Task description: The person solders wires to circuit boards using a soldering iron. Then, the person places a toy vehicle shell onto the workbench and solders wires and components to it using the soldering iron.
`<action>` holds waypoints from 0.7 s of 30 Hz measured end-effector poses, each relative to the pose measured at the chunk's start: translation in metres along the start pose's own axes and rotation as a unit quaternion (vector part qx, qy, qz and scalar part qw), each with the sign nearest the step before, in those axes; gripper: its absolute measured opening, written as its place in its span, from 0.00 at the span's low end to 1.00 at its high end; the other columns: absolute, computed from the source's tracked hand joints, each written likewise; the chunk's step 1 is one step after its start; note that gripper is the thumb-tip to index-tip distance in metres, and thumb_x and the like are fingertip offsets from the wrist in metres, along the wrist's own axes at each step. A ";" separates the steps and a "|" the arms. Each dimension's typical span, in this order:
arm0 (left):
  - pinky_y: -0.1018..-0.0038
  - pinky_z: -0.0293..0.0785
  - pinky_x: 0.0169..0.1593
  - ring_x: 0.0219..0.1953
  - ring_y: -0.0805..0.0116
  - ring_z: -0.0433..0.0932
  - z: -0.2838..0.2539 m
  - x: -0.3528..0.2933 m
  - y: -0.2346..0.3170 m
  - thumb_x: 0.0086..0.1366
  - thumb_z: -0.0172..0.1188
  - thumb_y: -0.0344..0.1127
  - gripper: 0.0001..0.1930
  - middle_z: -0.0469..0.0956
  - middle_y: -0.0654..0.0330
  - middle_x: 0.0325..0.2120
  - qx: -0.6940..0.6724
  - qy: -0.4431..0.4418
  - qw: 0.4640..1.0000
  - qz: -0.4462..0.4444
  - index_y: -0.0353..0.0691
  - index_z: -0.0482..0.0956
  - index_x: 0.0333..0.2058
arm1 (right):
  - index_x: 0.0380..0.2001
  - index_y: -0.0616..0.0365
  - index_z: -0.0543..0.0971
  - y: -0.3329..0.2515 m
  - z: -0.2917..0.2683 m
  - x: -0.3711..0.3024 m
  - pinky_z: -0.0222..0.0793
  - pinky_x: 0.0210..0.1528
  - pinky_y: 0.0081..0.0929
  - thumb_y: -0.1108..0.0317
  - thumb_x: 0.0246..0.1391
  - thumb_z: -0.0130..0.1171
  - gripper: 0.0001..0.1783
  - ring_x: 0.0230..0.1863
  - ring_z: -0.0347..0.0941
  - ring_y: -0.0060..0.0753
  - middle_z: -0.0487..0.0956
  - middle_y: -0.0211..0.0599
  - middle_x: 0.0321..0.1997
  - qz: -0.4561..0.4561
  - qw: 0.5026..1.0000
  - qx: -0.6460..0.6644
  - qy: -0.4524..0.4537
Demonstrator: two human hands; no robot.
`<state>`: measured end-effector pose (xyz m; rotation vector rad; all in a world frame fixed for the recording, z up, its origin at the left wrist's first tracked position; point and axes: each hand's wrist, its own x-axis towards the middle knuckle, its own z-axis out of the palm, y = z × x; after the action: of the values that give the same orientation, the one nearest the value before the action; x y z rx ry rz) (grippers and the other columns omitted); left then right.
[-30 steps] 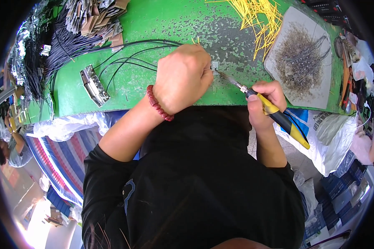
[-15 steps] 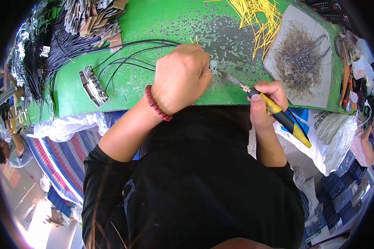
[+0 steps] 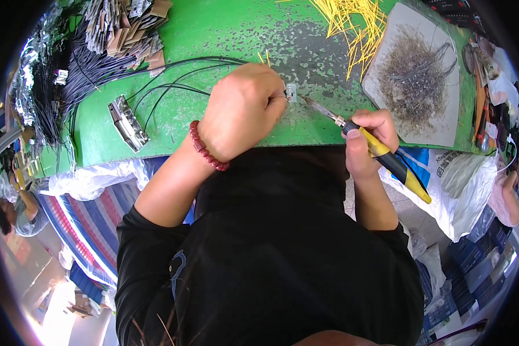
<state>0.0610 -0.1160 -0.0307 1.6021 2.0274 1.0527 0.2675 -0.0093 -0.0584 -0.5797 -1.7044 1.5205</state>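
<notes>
My left hand [image 3: 242,106] is closed, back of the hand up, above the front part of the green table. A small whitish board [image 3: 292,93] sticks out past its fingertips; the fingers hide the rest of it. Black cables [image 3: 176,88] run in from the left and pass behind this hand. In my right hand [image 3: 372,138] is a yellow and black soldering iron [image 3: 399,167], held like a pen. Its thin metal tip points up and left, close to the board's right edge; whether they touch I cannot tell.
A metal clamp-like block [image 3: 128,124] stands left of my hand. Behind it lie bundled black cables [image 3: 89,78] and stacked brown-grey pieces [image 3: 124,29]. Yellow sticks [image 3: 357,34] lie at the back, beside a pale board [image 3: 447,118] bearing brown debris and wire. Another person [image 3: 26,207] is far left.
My left wrist has swung slightly left, and more of the small board shows beyond the fingers. The soldering iron has hardly moved and stays near the board.
</notes>
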 end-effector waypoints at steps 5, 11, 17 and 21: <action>0.68 0.74 0.36 0.31 0.54 0.78 -0.005 0.003 -0.001 0.53 0.61 0.23 0.02 0.78 0.53 0.26 -0.033 -0.024 0.999 -0.004 0.31 0.76 0.25 | 0.32 0.62 0.72 0.001 -0.001 0.001 0.58 0.26 0.17 0.66 0.50 0.64 0.14 0.24 0.62 0.15 0.72 0.31 0.26 -0.002 1.000 -0.005 0.001; 0.64 0.73 0.35 0.30 0.51 0.76 -0.003 0.007 0.002 0.54 0.59 0.25 0.03 0.76 0.51 0.25 0.041 -0.042 0.998 -0.009 0.32 0.76 0.25 | 0.32 0.62 0.72 0.003 -0.002 0.001 0.58 0.27 0.16 0.67 0.50 0.65 0.13 0.24 0.63 0.15 0.72 0.29 0.26 0.005 1.000 -0.005 0.004; 0.60 0.71 0.34 0.29 0.48 0.74 -0.005 0.012 0.005 0.53 0.58 0.26 0.05 0.73 0.50 0.23 0.076 -0.069 0.994 -0.024 0.32 0.73 0.22 | 0.32 0.63 0.70 -0.007 0.000 0.005 0.65 0.28 0.17 0.71 0.51 0.59 0.09 0.24 0.68 0.18 0.74 0.35 0.26 0.044 0.998 -0.036 -0.031; 0.59 0.71 0.34 0.30 0.47 0.74 -0.005 0.012 0.005 0.54 0.58 0.27 0.06 0.73 0.50 0.23 0.082 -0.073 0.994 -0.020 0.32 0.73 0.21 | 0.33 0.63 0.70 -0.008 0.000 0.006 0.66 0.28 0.16 0.72 0.51 0.59 0.09 0.24 0.69 0.17 0.74 0.34 0.26 0.053 0.997 -0.042 -0.040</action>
<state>0.0573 -0.1056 -0.0214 1.6575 2.0845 0.7480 0.2651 -0.0061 -0.0493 -0.6712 -1.8309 1.5698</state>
